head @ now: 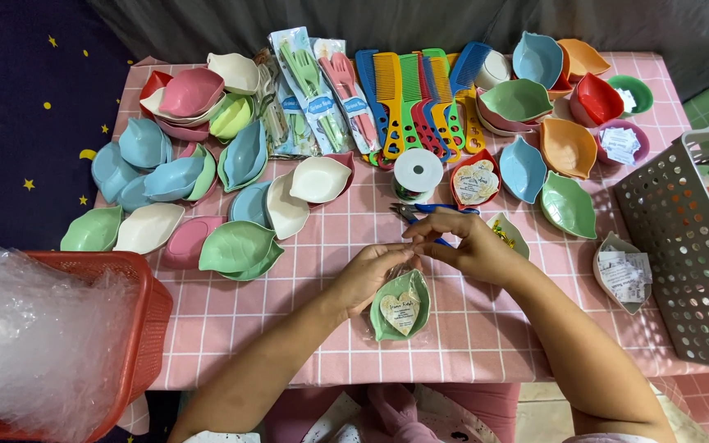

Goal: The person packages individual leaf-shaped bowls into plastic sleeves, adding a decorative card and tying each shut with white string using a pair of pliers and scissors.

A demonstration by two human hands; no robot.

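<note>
Pinching together above a green leaf-shaped plastic dish, both hands work at the gathered top of its clear wrapping. The dish lies near the middle of the table's near edge, carrying a pale heart-shaped tag. The left hand has its fingertips closed on the bunched film at the dish's far end; the right hand meets it there, thumb and forefinger pressed together on the same spot. Whether a tie or thread sits between the fingers cannot be told.

Just beyond the right hand lie blue-handled scissors, partly hidden by the knuckles. Past those, a white spool of ribbon stands near the table's centre, with a red leaf dish bearing a heart tag just beside it.

The pink checked tablecloth covers the table. Piles of unwrapped leaf dishes in blue, green, white and pink fill the left half; more in orange, blue, green and red crowd the far right corner. Plastic combs in mixed colours and packets of pastel cutlery line the far edge.

A red plastic basket of clear film bags sits at the near left corner; a grey perforated basket at the right edge.
</note>
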